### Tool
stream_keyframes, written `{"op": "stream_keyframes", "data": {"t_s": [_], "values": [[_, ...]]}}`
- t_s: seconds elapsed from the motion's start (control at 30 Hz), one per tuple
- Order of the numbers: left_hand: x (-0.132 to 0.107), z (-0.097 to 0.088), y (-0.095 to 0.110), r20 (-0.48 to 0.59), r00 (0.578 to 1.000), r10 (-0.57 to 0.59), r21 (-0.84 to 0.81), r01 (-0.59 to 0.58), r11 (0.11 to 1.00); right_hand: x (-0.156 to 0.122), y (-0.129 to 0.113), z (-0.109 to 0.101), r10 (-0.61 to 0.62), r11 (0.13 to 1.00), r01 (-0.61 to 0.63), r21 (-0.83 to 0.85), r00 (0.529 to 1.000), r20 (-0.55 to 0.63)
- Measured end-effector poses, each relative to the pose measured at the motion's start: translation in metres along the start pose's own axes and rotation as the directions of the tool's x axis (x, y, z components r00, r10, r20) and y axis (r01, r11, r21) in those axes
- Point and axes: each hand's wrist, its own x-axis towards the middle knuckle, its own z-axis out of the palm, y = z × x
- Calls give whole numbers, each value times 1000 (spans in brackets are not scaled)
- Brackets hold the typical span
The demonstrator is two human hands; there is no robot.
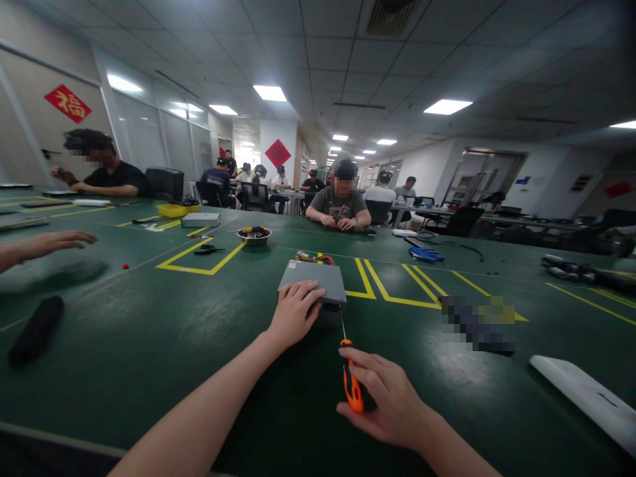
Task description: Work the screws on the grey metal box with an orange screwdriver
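The two hands are apart. The left hand (294, 315) lies palm-down on a grey metal box (311, 281), and the right hand (390, 404) is closed around an orange screwdriver (352, 377) just in front of it. The screwdriver's thin shaft points up at the box's near edge; whether the tip touches, I cannot tell. The box sits on a long green table (149, 377) marked with yellow tape lines (397, 301), close to the near edge and just beside a bundle of coloured wires (314, 258).

Farther along the table stand a steel bowl (254, 236) holding tools, a yellow tray (176, 210) and a pair of pliers (209, 250). Blue gloves (426, 254) lie to the right, a white panel (583, 401) sits at the near right, and a black roll (36, 330) lies at the left. A co-worker's hand (47, 244) hovers above the left side, and another person (338, 202) sits across the table.

Beyond, more people work at rows of tables under a tiled ceiling with bright panel lights (269, 93). Red diamond signs (277, 153) hang on a pillar and a glass wall.
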Motion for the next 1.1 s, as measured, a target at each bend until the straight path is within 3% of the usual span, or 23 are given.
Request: {"op": "stream_keyframes", "data": {"t_s": [0.23, 0.3, 0.47, 0.57, 0.7, 0.93, 1.1], "values": [[0, 2, -2, -9, 1000, 0, 1, 0, 1000, 4, -4, -8, -25, 999, 32, -31, 980, 197], [0, 2, -2, -6, 1000, -2, 0, 2, 1000, 5, -4, -9, -43, 998, 49, -28, 983, 176], [0, 2, -1, 3, 1000, 2, -1, -2, 1000, 3, -1, -3, -30, 999, 30, -16, 1000, -3], [0, 3, -1, -5, 1000, 5, 2, -5, 1000, 2, -2, -5, 4, 1000, -3, -31, 1000, 31], [0, 3, -1, -6, 1000, 2, 6, -2, 1000, 6, -5, -10, -56, 995, 65, -76, 991, 123], [0, 3, -1, 5, 1000, 1, 9, -1, 1000, 1, 4, -2, -66, 994, 56, -96, 992, -107], [0, 4, -1, 1, 1000, 1, 4, -1, 1000, 1, 3, -2, -100, 985, 96, -143, 995, -22]]}}
